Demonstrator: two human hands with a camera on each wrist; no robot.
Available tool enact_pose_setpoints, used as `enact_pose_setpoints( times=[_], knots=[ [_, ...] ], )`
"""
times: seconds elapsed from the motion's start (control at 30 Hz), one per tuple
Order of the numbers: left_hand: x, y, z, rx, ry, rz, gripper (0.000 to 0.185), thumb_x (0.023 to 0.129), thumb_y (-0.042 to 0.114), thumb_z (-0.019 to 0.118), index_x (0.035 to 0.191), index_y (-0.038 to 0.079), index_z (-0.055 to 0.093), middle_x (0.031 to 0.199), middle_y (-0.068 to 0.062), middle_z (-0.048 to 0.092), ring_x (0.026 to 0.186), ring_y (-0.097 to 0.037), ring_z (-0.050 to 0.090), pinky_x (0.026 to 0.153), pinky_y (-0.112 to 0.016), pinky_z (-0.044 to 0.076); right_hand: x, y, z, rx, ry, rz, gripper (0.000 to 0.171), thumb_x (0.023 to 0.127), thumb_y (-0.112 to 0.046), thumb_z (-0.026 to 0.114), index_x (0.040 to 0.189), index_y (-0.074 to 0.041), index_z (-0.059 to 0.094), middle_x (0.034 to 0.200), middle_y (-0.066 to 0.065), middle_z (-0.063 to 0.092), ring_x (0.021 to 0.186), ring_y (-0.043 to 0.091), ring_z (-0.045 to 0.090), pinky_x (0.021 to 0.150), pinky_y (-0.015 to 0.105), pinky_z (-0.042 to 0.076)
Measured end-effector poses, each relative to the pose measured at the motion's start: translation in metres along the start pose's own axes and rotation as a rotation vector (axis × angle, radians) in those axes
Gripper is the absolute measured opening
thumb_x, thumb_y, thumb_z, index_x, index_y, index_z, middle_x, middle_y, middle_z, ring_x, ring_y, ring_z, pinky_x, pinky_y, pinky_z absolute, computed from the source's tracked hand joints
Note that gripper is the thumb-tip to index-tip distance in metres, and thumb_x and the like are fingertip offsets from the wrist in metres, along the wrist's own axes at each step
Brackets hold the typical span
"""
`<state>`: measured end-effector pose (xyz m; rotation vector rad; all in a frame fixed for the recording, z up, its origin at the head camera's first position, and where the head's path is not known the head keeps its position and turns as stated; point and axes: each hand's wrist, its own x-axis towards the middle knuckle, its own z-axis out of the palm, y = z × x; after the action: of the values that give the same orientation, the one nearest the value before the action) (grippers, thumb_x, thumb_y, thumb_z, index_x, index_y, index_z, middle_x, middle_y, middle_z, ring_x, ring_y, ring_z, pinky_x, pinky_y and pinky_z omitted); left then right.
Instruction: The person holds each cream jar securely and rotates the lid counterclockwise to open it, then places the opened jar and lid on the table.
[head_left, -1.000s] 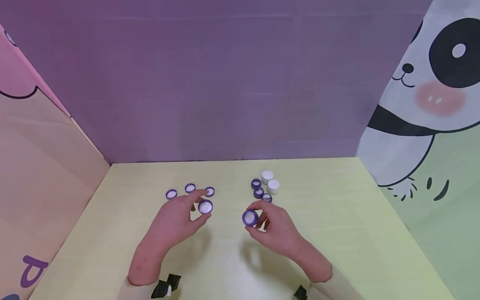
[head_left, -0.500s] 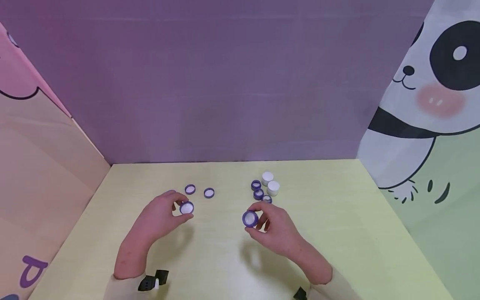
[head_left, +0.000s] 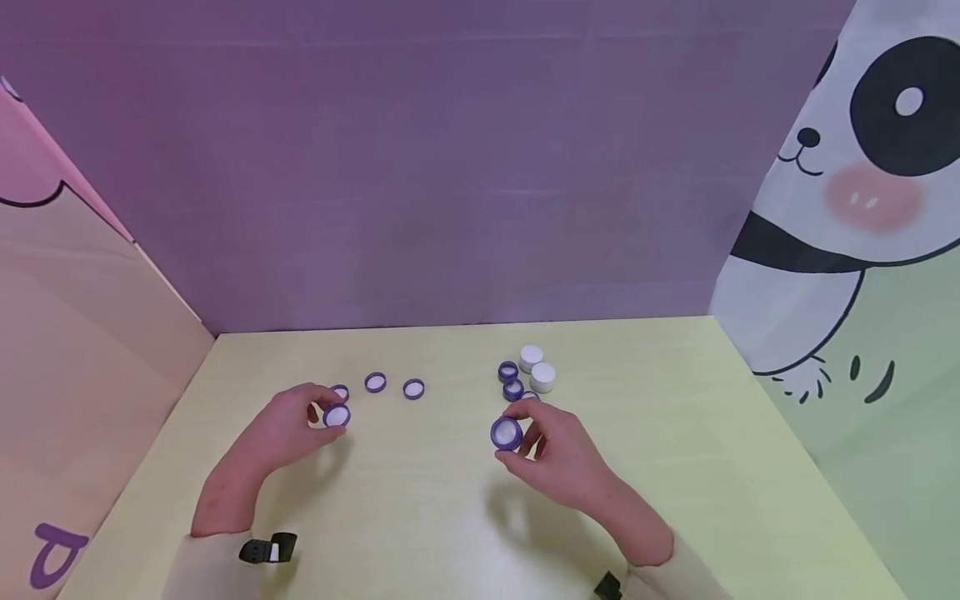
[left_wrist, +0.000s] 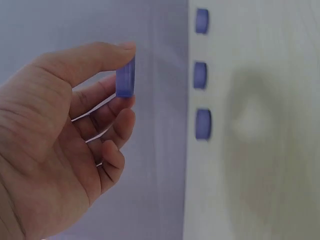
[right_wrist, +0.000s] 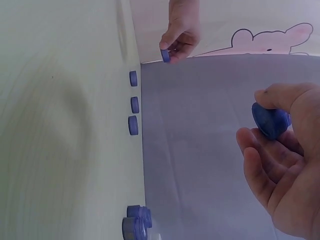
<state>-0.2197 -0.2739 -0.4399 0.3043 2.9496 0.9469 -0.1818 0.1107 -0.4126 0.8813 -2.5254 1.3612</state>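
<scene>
My left hand [head_left: 292, 429] pinches a round purple-rimmed lid [head_left: 337, 416] between thumb and fingers, above the table at the left. The lid's ribbed purple side [left_wrist: 126, 79] shows in the left wrist view. In my right hand [head_left: 558, 454] a small round purple jar [head_left: 506, 433] is held by thumb and fingertips, also off the table. Its dark blue-purple flat face [right_wrist: 270, 121] is visible in the right wrist view. Just behind the left hand's lid stands another lid [head_left: 341, 392], partly hidden. Two more lids [head_left: 376, 382] [head_left: 414, 388] lie to its right.
Small purple jars [head_left: 513, 389] cluster behind my right hand, one partly hidden by it. Beside them stand two white round containers [head_left: 542, 377]. The pale wooden table [head_left: 420, 517] meets a purple back wall [head_left: 465, 167] and printed side walls.
My left hand has moved left with its lid, from in front of the rightmost lid to in front of the leftmost one. The right hand with the jar has stayed nearly still.
</scene>
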Motion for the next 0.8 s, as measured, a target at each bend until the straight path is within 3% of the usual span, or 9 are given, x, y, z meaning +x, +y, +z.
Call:
enact_pose_setpoints(
  times=[0.23,0.47,0.8],
  knots=[
    [0.006,-0.021,-0.01,0.065,-0.047,-0.037,0.034,0.08,0.015,0.079,0.108,0.002,0.066,0.093,-0.005,0.059,0.083,-0.024,0.052,0.065,-0.033,0.046,-0.003,0.0,-0.004,-0.002,-0.026,0.037,0.039,0.076,-0.01,0.083,0.107,-0.016,0.06,0.095,-0.008,0.064,0.064,0.004,0.059,0.056,0.026,0.051],
    [0.013,-0.04,-0.018,0.1,-0.082,-0.031,0.033,0.081,0.019,0.079,0.107,0.004,0.065,0.094,-0.005,0.06,0.08,-0.023,0.053,0.064,-0.033,0.047,-0.007,0.004,-0.006,-0.008,-0.04,0.058,0.038,0.076,-0.01,0.083,0.106,-0.016,0.06,0.095,-0.008,0.064,0.063,0.005,0.059,0.055,0.025,0.05],
    [0.023,-0.064,-0.019,0.107,-0.117,-0.029,0.03,0.083,0.025,0.077,0.105,0.008,0.065,0.086,-0.004,0.056,0.07,-0.019,0.051,0.058,-0.033,0.044,-0.012,0.01,-0.008,-0.024,-0.049,0.059,0.038,0.076,-0.011,0.083,0.107,-0.015,0.06,0.097,-0.007,0.064,0.062,0.004,0.058,0.054,0.024,0.05]
  ],
)
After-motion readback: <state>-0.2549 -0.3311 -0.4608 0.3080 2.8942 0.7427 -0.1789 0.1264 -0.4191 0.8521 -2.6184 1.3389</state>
